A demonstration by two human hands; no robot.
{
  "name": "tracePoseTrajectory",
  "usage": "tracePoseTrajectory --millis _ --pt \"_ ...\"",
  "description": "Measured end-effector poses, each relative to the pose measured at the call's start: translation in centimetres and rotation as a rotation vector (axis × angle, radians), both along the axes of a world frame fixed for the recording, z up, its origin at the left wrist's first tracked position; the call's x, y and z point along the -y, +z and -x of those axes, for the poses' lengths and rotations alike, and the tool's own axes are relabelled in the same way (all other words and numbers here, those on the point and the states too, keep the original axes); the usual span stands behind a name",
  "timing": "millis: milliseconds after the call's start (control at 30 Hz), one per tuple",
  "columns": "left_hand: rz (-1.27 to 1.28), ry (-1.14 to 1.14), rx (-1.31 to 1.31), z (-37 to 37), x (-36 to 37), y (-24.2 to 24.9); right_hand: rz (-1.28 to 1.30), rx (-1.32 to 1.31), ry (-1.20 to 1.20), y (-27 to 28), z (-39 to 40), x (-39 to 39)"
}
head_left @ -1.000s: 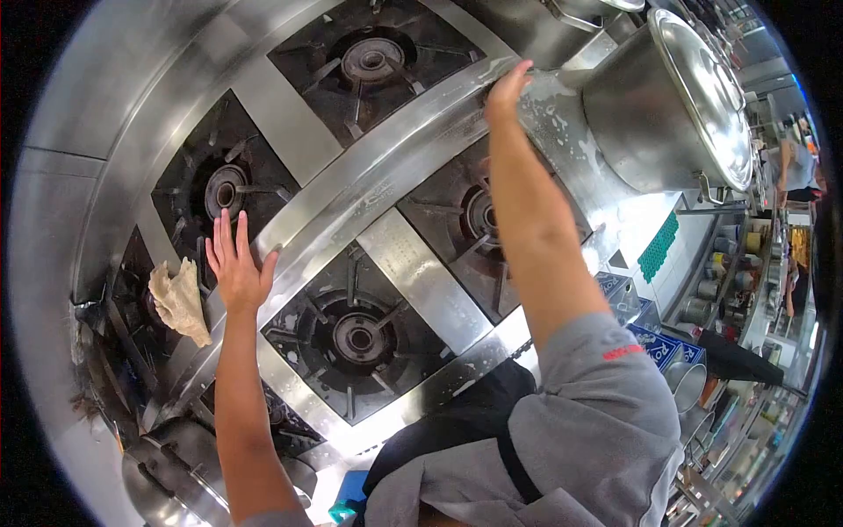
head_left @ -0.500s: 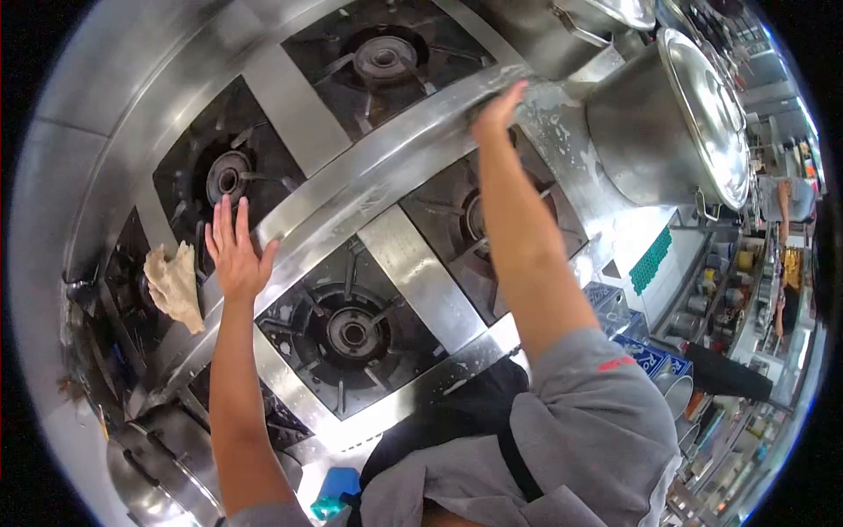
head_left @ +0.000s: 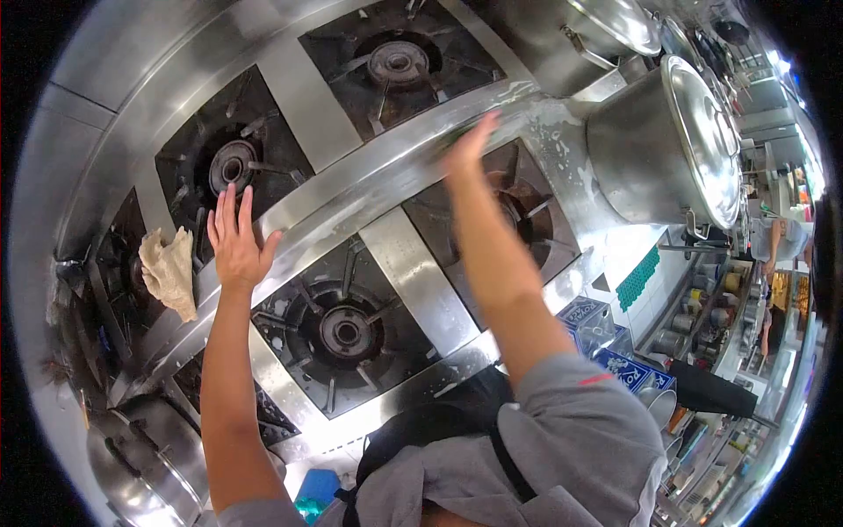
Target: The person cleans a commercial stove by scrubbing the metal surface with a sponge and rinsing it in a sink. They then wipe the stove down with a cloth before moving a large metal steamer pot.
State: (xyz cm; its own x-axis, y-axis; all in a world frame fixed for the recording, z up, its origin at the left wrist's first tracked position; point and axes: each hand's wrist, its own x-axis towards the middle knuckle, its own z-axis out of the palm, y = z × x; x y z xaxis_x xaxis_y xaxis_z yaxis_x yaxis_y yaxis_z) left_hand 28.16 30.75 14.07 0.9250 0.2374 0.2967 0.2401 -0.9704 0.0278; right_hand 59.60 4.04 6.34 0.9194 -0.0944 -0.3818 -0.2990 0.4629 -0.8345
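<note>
**Both hands flat on the steel strip between the burners**

The steel strip (head_left: 369,189) runs as a long band across the stove, slanting from lower left to upper right between two rows of burners. The right hand (head_left: 465,145) lies on it far up the band, fingers together and palm down; it seems to press something dark against the metal, though I cannot tell what. The left hand (head_left: 235,241) rests lower on the same band, fingers spread and empty. A crumpled rag (head_left: 169,270) lies just beside the left hand, nearer to it than to the right. A big lidded pot (head_left: 667,140) stands beyond the right hand.
</note>
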Motion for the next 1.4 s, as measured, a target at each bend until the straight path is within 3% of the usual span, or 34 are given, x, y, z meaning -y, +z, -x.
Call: tracePoseTrajectory --millis 33,100,167,233,333,400,433,500,567,600,633,667,733,767,833,867,900,933,1000,1033,1100,1133,1167,1200,1300,1367,1400 --pt "0.004 -0.001 -0.012 0.2 0.1 0.2 -0.112 0.050 0.063 -1.2 -4.1 3.1" --pt "-0.003 -0.013 0.003 -0.1 0.3 0.4 -0.103 0.128 0.052 -3.3 -10.4 6.5" --pt "0.000 -0.022 0.033 0.1 0.5 0.4 -0.088 0.112 -0.017 -3.1 -7.8 4.7" --pt "-0.001 -0.005 0.039 -0.1 0.4 0.4 -0.030 0.089 -0.113 -2.0 -1.0 -1.1" --pt "-0.003 -0.011 0.033 0.0 0.3 0.3 0.301 0.144 0.047 -4.4 14.4 -11.5" --pt "-0.020 0.000 0.017 0.0 0.3 0.1 0.215 0.122 -0.012 -4.3 17.1 -13.9" --pt "-0.017 -0.007 0.018 -0.1 0.1 0.1 0.219 0.122 -0.019 -4.2 15.7 -13.0" --pt "-0.016 -0.019 0.046 -0.1 0.2 -0.1 -0.033 -0.009 0.012 -1.7 11.0 -8.5" --pt "-0.005 -0.018 0.058 -0.4 0.1 0.1 -0.108 0.061 0.003 -0.8 3.5 -2.9" --pt "-0.002 -0.015 0.043 -0.3 0.2 0.2 -0.102 -0.003 0.030 -3.8 -1.9 0.4" --pt "0.001 -0.020 0.027 -0.3 0.3 0.2 -0.097 0.004 -0.028 -3.1 -5.7 2.8" --pt "0.006 -0.021 0.028 -0.3 0.3 0.1 -0.105 0.058 -0.005 0.9 -6.1 4.4" --pt "0.009 -0.009 0.028 -0.3 0.3 0.1 -0.206 0.272 0.139 0.1 -9.8 7.0" --pt "0.013 -0.004 0.027 -0.2 0.4 0.2 -0.208 0.274 0.147 -1.0 -8.9 6.1" --pt "-0.002 0.012 0.028 -0.2 0.4 0.2 -0.084 0.058 -0.074 -3.1 -5.0 1.5" --pt "-0.001 0.019 0.030 -0.2 0.4 0.3 -0.022 0.028 -0.106 -0.7 1.1 -2.5" --pt "0.003 0.021 0.027 -0.2 0.6 0.3 -0.456 0.262 -0.066 -9.6 3.2 -6.3" --pt "0.007 0.007 0.037 -0.2 0.5 0.3 0.458 0.184 -0.043 -6.5 10.2 -10.5" --pt "-0.003 -0.004 0.039 -0.1 0.4 0.2 0.483 0.197 0.032 -4.3 14.2 -12.0" --pt "-0.006 0.000 0.036 -0.2 0.4 -0.1 0.487 0.194 0.018 -3.5 11.5 -10.6" --pt "-0.005 -0.007 0.025 -0.7 0.6 -0.1 0.088 0.152 -0.172 -2.5 1.7 -4.7" --pt "-0.007 -0.012 0.012 -0.8 0.6 0.1 0.115 0.185 -0.153 -2.7 -3.0 -1.3" --pt "-0.010 -0.015 -0.008 -0.7 0.5 0.2 0.057 0.184 -0.249 2.5 -4.3 1.0" --pt "-0.011 -0.023 -0.014 -0.8 0.5 0.3 0.151 0.314 -0.304 -0.4 -8.9 3.0" --pt "-0.006 -0.017 -0.011 -0.9 0.6 0.2 0.079 0.315 -0.282 0.6 -9.0 3.7" --pt "-0.014 -0.010 -0.006 -1.1 1.0 0.4 0.123 0.232 -0.272 -0.3 -3.1 -1.1" --pt "-0.009 -0.001 0.000 -1.0 1.0 0.3 0.103 0.249 -0.152 -4.3 0.6 -4.1"
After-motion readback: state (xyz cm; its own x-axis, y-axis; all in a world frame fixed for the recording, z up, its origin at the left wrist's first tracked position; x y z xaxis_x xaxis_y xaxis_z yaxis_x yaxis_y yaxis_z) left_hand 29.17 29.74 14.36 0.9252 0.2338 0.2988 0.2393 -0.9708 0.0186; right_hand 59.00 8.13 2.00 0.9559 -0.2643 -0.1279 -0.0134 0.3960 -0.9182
